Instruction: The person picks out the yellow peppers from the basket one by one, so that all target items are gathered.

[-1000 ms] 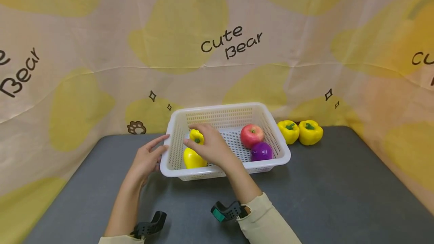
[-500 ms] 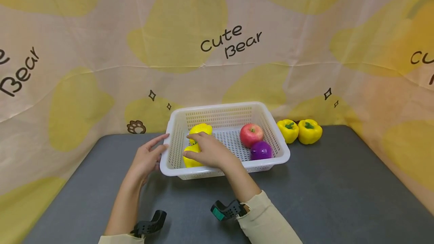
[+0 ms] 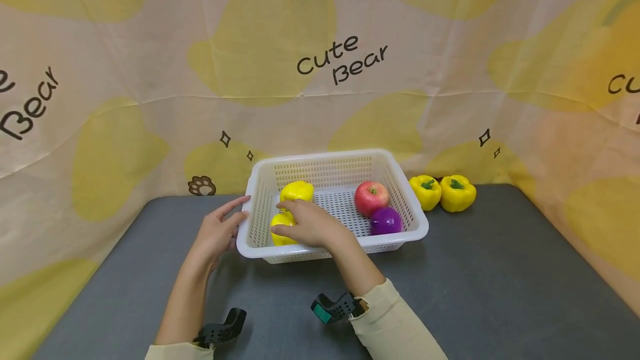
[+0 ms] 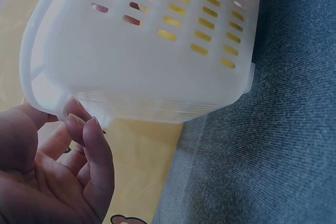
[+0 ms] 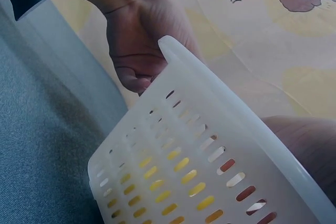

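In the head view, a white slotted plastic basket [image 3: 320, 159] stands on the dark table. My left hand [image 3: 214, 238] holds its left rim, and the left wrist view shows the fingertips of that left hand [image 4: 58, 166] bent against the rim. My right hand [image 3: 317, 224] reaches over the front wall into the basket, with thumb and fingers around the front yellow bell pepper [image 3: 283, 238]. Behind it lies another yellow bell pepper [image 3: 297, 189]. On the right inside are a red apple [image 3: 371, 199] and a shiny purple onion-like ball [image 3: 386, 220].
Two more yellow bell peppers [image 3: 426, 193] stand side by side on the table [image 3: 500, 271], just right of the basket. A printed cloth [image 3: 270, 43] hangs behind the table.
My right hand has shifted from the rear bell pepper down onto the front one. The rear pepper now lies uncovered, and the front one sits slightly further left. My left hand stays at the rim.
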A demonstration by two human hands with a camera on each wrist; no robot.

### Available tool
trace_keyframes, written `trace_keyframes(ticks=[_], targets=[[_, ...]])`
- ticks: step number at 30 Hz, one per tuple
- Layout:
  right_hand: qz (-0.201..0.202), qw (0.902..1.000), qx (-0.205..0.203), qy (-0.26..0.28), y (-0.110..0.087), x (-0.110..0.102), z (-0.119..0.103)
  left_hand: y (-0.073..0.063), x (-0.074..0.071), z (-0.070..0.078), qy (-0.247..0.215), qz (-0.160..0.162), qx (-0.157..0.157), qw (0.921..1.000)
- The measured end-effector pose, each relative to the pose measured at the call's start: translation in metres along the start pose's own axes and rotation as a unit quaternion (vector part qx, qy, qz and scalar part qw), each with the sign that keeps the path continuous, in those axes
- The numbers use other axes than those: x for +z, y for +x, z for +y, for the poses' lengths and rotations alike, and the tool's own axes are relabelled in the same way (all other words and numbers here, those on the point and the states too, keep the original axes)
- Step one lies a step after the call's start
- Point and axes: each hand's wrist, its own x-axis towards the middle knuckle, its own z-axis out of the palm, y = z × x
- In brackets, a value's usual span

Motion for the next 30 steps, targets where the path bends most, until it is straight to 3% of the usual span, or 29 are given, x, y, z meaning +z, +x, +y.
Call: trace_keyframes(ticks=[12,17,30], targets=[[0.025,0.9993,-0.028,-0.003,0.0022,0.0,0.0003,0.0,-0.0012,-0.0009,0.004,0.003,-0.004,1.0],[0.039,0.9991,-0.013,0.009,0.0014,-0.0008,0.0007,0.0002,-0.0008,0.0004,0.003,0.003,-0.005,1.0],[0.015,0.9995,-0.001,0.026,0.0004,-0.0031,-0.0013,0.0019,0.0012,-0.0009,-0.007,0.009,-0.002,0.9999]])
